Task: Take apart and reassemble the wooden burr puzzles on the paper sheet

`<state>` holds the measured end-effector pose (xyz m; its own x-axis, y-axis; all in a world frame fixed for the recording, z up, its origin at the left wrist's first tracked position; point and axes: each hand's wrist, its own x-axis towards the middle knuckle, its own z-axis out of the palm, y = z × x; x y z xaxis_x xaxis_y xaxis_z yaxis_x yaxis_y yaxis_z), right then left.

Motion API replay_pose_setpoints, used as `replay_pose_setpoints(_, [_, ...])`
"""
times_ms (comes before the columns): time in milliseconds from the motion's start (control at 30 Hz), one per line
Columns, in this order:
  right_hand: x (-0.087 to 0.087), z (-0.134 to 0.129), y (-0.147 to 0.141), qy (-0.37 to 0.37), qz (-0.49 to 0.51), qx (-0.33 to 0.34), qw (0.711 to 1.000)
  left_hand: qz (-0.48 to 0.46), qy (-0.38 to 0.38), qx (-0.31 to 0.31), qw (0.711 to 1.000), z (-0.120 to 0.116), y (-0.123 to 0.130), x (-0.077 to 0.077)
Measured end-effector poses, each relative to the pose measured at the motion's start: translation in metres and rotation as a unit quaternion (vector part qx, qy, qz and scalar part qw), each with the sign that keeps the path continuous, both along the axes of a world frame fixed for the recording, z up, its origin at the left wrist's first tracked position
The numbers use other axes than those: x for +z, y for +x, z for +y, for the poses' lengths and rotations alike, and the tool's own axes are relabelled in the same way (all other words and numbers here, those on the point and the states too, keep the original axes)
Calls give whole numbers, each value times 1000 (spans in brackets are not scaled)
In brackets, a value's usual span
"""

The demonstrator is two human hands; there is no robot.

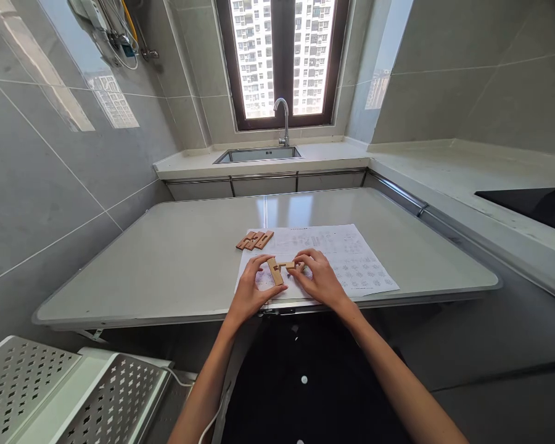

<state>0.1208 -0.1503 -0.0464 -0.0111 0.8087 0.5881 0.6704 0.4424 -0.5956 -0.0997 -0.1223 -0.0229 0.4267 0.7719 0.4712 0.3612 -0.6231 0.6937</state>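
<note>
My left hand [252, 288] grips a flat notched wooden piece [275, 272] between thumb and fingers, its long side tilted. From the right, my right hand [318, 277] pinches a narrower wooden piece [290, 265], whose thin end meets the notched one near its middle. Whether the two are interlocked cannot be made out. Both hands are over a printed paper sheet [351, 262] with small diagrams. Several notched wooden pieces [254, 240] lie side by side at the sheet's upper left corner.
The pale folding table [176, 259] has its front edge close to my body. Behind it are a counter with a sink [259, 155] and a faucet [285, 120]. A perforated white chair [74, 394] stands at the lower left. A black object [531, 203] is on the right counter.
</note>
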Motion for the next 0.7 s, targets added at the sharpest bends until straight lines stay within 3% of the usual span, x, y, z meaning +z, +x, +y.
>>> replay_pose_setpoints(200, [-8, -6, 27, 5, 55, -120, 991, 13, -23, 34, 999, 3, 1, -5])
replay_pose_setpoints(367, [-16, -13, 44, -16, 15, -212, 977, 41, -27, 39, 998, 6, 3, -11])
replay_pose_setpoints(533, [-20, -14, 42, -36, -39, -216, 975, 66, -16, 50, 996, 9, 4, -16])
replay_pose_setpoints(700, [-17, -10, 28, -52, -55, -178, 981, 91, -6, 58, 994, 10, 6, -20])
